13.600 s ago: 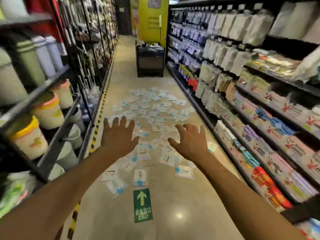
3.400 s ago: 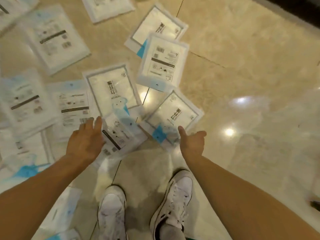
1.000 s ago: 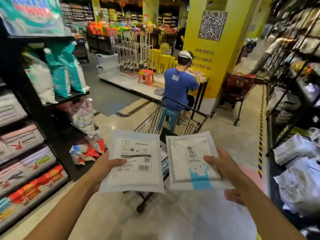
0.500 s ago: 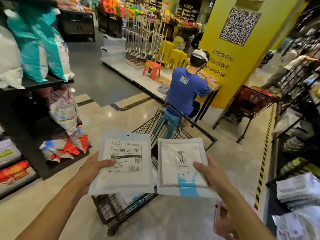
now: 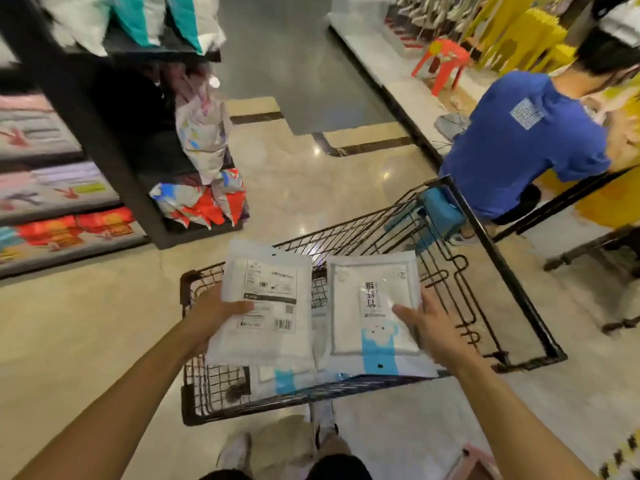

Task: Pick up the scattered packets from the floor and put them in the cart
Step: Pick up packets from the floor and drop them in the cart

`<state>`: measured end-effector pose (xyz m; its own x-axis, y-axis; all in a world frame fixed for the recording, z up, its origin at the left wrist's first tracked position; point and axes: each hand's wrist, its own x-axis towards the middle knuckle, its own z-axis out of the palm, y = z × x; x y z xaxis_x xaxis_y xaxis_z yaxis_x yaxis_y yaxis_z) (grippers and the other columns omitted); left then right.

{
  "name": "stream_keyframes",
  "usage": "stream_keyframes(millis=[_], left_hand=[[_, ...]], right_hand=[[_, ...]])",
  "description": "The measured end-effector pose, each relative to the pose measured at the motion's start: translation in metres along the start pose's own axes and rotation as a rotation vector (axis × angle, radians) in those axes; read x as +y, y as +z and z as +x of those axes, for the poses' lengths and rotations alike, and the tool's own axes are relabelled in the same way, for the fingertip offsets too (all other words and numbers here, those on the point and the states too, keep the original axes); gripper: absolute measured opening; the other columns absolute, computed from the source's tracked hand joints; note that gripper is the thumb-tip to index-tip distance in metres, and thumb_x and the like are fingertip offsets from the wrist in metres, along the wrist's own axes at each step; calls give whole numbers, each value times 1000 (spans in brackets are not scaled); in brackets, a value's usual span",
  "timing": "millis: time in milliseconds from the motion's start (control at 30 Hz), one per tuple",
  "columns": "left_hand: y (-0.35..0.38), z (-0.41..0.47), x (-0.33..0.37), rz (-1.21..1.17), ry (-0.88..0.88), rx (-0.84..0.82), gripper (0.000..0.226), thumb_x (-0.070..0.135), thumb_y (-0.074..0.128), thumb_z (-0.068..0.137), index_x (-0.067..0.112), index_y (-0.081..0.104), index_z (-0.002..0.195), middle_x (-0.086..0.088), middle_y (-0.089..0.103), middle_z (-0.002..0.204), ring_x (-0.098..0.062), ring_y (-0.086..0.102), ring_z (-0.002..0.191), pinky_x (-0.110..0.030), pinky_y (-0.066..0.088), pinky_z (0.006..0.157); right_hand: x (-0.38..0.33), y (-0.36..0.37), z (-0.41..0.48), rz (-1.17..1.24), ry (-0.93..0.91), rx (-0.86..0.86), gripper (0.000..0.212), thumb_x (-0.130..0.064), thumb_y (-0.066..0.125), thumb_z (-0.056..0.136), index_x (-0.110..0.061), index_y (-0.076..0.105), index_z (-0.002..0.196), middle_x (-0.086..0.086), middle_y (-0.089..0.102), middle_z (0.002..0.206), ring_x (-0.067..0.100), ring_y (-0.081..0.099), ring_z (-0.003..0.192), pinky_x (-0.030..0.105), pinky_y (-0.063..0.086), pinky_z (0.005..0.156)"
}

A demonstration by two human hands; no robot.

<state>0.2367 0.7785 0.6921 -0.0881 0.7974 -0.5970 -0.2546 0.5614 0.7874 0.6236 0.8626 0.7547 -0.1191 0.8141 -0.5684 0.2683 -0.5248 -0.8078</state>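
Polished store floor point(image 5: 86, 323) runs between a stocked shelf point(image 5: 52, 188) and a seated person in a blue shirt point(image 5: 519, 143). We note a black wire cart point(image 5: 485, 258) directly ahead. Our left hand point(image 5: 214, 317) grasps a white packet point(image 5: 266, 299), thumb pressed on its face. Our right hand point(image 5: 429, 327) grasps a second packet point(image 5: 370, 313), blue-striped, with its fingers at the right edge. Both are held side by side above the cart's basket. Other packets point(image 5: 284, 377) lie inside the cart beneath them.
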Motion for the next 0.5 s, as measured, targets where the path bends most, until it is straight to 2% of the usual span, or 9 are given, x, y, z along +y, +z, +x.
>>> stream_keyframes(millis=[133, 200, 267, 333, 400, 467, 500], left_hand=[[11, 57, -68, -1, -124, 109, 56, -1, 79, 81, 10, 61, 133, -12, 76, 117, -35, 75, 103, -58, 60, 89], [17, 82, -106, -7, -191, 134, 53, 0, 77, 83, 12, 60, 132, -9, 76, 117, -32, 75, 104, -56, 60, 88], [23, 105, -142, -2, -231, 198, 47, 1, 76, 85, 17, 62, 126, -2, 79, 108, -24, 77, 97, -47, 62, 81], [26, 127, -176, 1, -264, 260, 45, 0, 77, 84, 17, 63, 124, -3, 79, 107, -23, 77, 93, -47, 63, 79], [25, 148, -205, -12, -296, 310, 46, -2, 77, 83, 17, 64, 122, -4, 79, 106, -23, 78, 92, -47, 64, 77], [21, 165, -232, -2, -313, 334, 44, -2, 76, 83, 20, 64, 119, 3, 80, 100, -19, 78, 88, -38, 64, 69], [19, 173, -242, 7, -311, 332, 44, -1, 76, 83, 19, 64, 121, 4, 80, 101, -19, 78, 90, -37, 64, 70]], right_hand=[[47, 6, 103, -113, 118, -105, 34, -14, 68, 99, -23, 57, 130, 9, 77, 117, 30, 78, 98, 56, 64, 82], [85, 12, 146, -117, 175, -137, 34, -10, 67, 99, -22, 59, 130, 8, 77, 118, 30, 77, 101, 58, 63, 86], [124, 19, 184, -100, 226, -166, 36, -6, 66, 99, -21, 61, 130, 8, 76, 121, 31, 76, 106, 60, 60, 92], [161, 25, 213, -116, 258, -168, 37, -1, 66, 98, -18, 61, 131, 11, 75, 124, 31, 75, 108, 60, 59, 94], [195, 30, 235, -119, 302, -148, 37, 1, 66, 97, -15, 60, 130, 13, 75, 122, 31, 76, 105, 55, 62, 89], [224, 35, 253, -122, 341, -142, 35, -1, 67, 97, -16, 60, 127, 10, 77, 116, 29, 77, 101, 48, 65, 80], [236, 36, 262, -131, 352, -153, 35, -1, 68, 97, -18, 60, 126, 8, 78, 113, 29, 78, 100, 45, 66, 76]])
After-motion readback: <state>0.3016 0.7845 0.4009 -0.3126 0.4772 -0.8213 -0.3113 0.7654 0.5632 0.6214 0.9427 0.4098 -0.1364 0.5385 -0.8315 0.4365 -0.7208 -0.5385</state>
